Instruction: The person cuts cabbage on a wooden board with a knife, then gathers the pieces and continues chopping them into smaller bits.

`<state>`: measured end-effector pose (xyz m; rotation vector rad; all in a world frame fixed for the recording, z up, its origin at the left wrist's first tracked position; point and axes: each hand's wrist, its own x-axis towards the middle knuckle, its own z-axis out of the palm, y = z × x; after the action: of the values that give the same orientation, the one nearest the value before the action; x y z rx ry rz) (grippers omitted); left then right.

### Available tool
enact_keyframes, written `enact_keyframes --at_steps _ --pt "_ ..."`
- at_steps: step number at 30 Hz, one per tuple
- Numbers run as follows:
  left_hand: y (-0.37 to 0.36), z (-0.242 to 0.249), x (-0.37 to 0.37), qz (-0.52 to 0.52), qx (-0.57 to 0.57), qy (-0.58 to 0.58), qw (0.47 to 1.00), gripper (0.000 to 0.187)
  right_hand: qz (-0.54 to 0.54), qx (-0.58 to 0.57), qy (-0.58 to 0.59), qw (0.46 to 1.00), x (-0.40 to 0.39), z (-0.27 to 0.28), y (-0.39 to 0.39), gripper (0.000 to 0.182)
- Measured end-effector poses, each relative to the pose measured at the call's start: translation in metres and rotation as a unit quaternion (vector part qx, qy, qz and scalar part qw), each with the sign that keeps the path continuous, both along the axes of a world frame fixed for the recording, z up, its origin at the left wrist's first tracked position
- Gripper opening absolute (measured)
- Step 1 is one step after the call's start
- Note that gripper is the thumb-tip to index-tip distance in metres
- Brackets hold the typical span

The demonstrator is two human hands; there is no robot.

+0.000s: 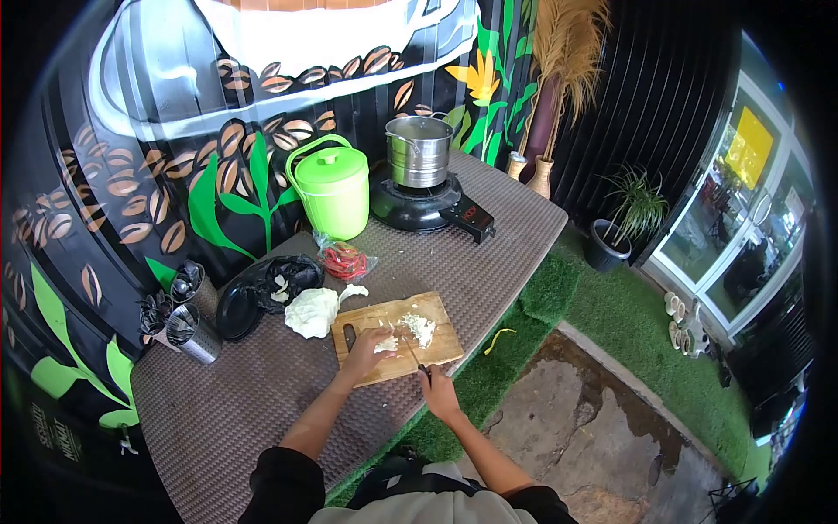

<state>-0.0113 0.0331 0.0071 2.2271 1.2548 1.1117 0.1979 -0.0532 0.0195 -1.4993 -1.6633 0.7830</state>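
Observation:
A wooden cutting board (pixel 440 349) lies near the front edge of the table. My right hand (pixel 439 395) is closed round the dark handle of a knife (pixel 411 350), its blade over the board. On the left part of the board my left hand (pixel 367 351) presses its fingers on a pale piece of cabbage (pixel 387 345), close beside the blade. A small heap of chopped cabbage (pixel 419 328) sits to the right of the blade. Just behind the board rests a larger chunk of cabbage (pixel 311 313), with a loose leaf next to it.
A steel pot (pixel 419 153) stands on a black portable stove (pixel 415 203) at the back. Left of it is a lime-green lidded bucket (pixel 336 192). A bag of red chillies (pixel 344 260), a black plastic bag (pixel 292 278) and metal cutlery holders (pixel 197 334) line the wall side.

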Motion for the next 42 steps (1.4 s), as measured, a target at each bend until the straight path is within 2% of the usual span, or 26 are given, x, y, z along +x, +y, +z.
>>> enact_keyframes --at_steps 3,7,9,15,19,21,27,34,37,40,42 --pt "0.000 -0.011 -0.002 -0.015 -0.037 0.003 0.999 0.040 0.003 -0.010 -0.056 0.998 -0.015 -0.011 0.002 0.027" --pt "0.000 -0.018 -0.002 -0.009 -0.010 0.021 1.000 0.040 -0.008 -0.014 -0.100 0.995 -0.036 -0.011 0.002 0.028" --pt "-0.004 -0.014 0.002 0.038 -0.055 -0.011 0.998 0.037 -0.029 -0.029 -0.122 0.992 -0.046 -0.007 -0.002 0.028" --pt "-0.007 -0.003 0.004 0.067 -0.052 -0.065 0.994 0.024 -0.036 -0.062 -0.124 0.990 -0.056 -0.001 -0.002 0.029" --pt "-0.006 -0.012 -0.001 0.048 -0.021 -0.038 0.998 0.020 -0.028 -0.047 -0.129 0.990 -0.057 -0.012 -0.002 0.028" --pt "-0.004 -0.017 -0.004 0.027 0.031 -0.033 0.999 0.018 -0.025 -0.059 -0.159 0.985 -0.059 -0.015 -0.003 0.028" --pt "-0.003 -0.028 0.000 0.029 0.014 -0.072 0.997 0.014 -0.046 -0.113 -0.217 0.969 -0.067 -0.008 -0.005 0.030" --pt "-0.007 -0.014 0.001 0.013 -0.021 -0.099 0.995 0.011 -0.060 -0.158 -0.208 0.963 -0.078 -0.004 0.003 0.030" --pt "-0.007 -0.018 0.000 -0.010 -0.002 -0.091 0.996 0.009 -0.049 -0.149 -0.201 0.967 -0.076 -0.008 0.027 0.031" --pt "-0.005 -0.022 0.002 0.024 -0.033 -0.074 0.996 0.009 -0.019 -0.099 -0.230 0.968 -0.065 -0.001 0.061 0.036" --pt "-0.006 -0.020 0.004 0.052 -0.005 -0.051 0.997 0.012 0.092 -0.208 -0.155 0.961 -0.052 0.017 0.077 0.037"
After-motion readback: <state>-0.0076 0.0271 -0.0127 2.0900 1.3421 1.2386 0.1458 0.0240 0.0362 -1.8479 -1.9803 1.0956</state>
